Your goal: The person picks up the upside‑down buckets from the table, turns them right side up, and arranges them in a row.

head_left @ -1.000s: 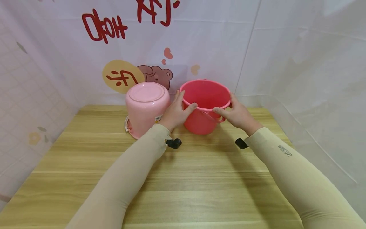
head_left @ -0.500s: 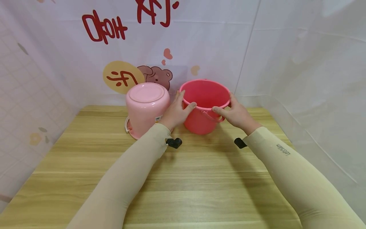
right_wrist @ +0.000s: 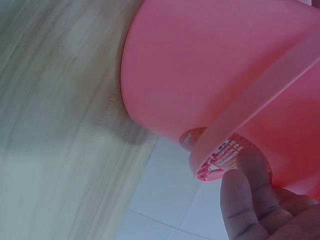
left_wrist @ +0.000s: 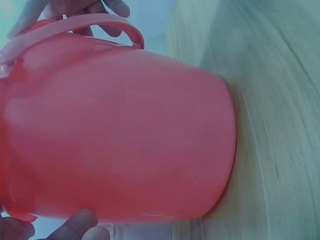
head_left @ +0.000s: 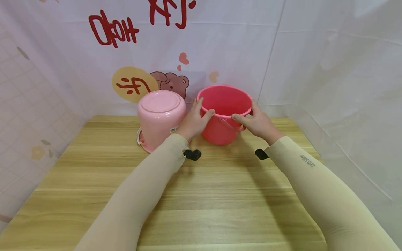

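A bright pink bucket (head_left: 219,132) is held upright near the back of the table, its mouth facing up. My left hand (head_left: 194,120) grips its left side at the rim, thumb over the front edge and fingers along the outer wall. On the opposite side my right hand (head_left: 260,122) holds the rim the same way. The bucket's handle (head_left: 233,126) hangs down along the front. In the left wrist view the bucket's base sits right at the table surface. A red printed label (right_wrist: 232,152) shows beside the handle in the right wrist view.
A pale pink bucket (head_left: 160,122) stands upside down just left of my left hand, its handle (head_left: 139,136) at table level. Behind both hangs a white printed cloth (head_left: 238,52). Bare wooden tabletop (head_left: 220,202) stretches in front, between my forearms.
The bright pink bucket has shifted slightly away from me, toward the back cloth, with both hands keeping their hold on its rim. The pale pink bucket has stayed put.
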{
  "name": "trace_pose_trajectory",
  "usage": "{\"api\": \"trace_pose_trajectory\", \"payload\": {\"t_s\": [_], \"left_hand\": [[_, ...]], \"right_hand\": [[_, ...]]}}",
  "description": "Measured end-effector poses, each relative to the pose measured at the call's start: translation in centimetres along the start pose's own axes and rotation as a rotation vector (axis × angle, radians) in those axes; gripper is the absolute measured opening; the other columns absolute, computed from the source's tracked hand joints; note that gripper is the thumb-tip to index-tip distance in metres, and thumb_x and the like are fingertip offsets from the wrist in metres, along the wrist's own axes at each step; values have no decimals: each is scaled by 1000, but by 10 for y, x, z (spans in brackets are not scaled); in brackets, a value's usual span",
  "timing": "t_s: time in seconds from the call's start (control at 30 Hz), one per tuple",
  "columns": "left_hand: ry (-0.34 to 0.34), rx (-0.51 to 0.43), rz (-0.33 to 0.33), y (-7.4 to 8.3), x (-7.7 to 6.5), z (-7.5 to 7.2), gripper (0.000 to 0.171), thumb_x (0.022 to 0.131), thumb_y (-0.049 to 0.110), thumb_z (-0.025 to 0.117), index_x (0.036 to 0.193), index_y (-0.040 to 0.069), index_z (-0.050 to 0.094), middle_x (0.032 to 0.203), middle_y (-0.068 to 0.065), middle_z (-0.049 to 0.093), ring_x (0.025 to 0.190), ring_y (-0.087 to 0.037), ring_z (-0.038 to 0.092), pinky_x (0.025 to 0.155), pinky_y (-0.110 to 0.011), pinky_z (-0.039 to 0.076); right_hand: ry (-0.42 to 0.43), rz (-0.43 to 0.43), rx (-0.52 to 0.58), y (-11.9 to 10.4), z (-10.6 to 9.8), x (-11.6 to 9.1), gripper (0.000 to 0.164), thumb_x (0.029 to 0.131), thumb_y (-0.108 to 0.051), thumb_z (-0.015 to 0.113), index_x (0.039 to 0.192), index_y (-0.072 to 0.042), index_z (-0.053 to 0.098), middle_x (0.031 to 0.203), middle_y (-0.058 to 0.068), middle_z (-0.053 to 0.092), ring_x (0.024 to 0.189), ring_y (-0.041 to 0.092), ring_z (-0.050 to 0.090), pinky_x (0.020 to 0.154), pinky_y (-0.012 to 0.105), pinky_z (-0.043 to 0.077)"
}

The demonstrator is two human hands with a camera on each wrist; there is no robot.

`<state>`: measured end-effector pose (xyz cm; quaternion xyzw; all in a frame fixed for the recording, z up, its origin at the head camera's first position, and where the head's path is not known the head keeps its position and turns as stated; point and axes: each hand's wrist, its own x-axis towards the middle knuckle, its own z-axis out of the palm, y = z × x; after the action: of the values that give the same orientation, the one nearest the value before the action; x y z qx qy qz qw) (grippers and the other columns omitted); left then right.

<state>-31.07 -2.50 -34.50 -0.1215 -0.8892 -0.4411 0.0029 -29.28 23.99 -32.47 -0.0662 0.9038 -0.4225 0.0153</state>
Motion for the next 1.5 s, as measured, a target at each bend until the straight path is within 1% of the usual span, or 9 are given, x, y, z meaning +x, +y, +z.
{"api": "trace_pose_trajectory", "payload": {"t_s": [0.33,0.57,0.77,0.83,0.97,1.07,1.27,1.37,1.5], "left_hand": [[-9,27,-22,4,0,-2,84,105,63,47,171,25,13,180,-5,0,165,-32,14,130,-59,23],[-3,44,-31,6,-1,-2,83,106,61,47,171,24,12,180,-6,2,165,-31,13,130,-58,23],[-7,36,28,9,-16,-7,91,104,57,55,171,18,7,180,-6,3,166,-29,11,126,-57,33],[-29,53,71,11,-28,-11,93,103,56,57,171,18,7,180,-6,2,166,-29,9,124,-57,36],[-95,128,177,13,-56,-24,89,103,52,60,171,19,14,179,-5,6,165,-27,11,124,-54,38],[-142,245,259,6,-78,-37,80,104,50,59,168,16,27,174,-10,26,161,-28,26,126,-53,36],[-223,442,406,-23,-115,-64,67,102,45,66,156,8,50,153,-10,59,146,-29,52,125,-50,38],[-285,512,404,-42,-130,-77,62,101,44,69,151,10,58,153,-8,60,146,-29,54,123,-51,42],[-347,596,346,-73,-143,-94,54,101,44,70,145,13,64,147,-8,64,140,-29,59,118,-53,46]], "right_hand": [[-11,24,-17,-3,1,3,108,90,-66,73,170,-28,11,162,10,45,149,36,41,105,61,54],[-20,50,-46,-3,2,3,124,85,-77,69,171,-23,-1,171,11,33,156,39,33,111,63,49],[49,37,-95,-6,4,-7,129,87,-81,63,168,-19,-17,179,8,10,162,42,16,120,68,37],[131,-11,-133,-8,7,-12,125,90,-77,62,169,-16,-14,179,8,8,162,42,13,121,69,34],[330,-263,-232,-18,21,-24,100,96,-56,69,167,-5,20,170,17,30,154,42,25,119,67,29],[389,-489,-305,-27,39,-36,83,95,-39,75,157,3,40,160,23,43,147,43,37,117,66,29],[248,-743,-473,-38,79,-57,71,92,-37,80,150,-6,56,152,21,53,140,42,46,117,60,40],[86,-739,-548,-39,97,-59,70,94,-45,78,153,-15,56,153,16,54,140,38,46,117,54,44],[-159,-634,-610,-39,118,-54,72,98,-52,71,161,-27,46,159,12,48,145,34,42,121,51,41]]}}
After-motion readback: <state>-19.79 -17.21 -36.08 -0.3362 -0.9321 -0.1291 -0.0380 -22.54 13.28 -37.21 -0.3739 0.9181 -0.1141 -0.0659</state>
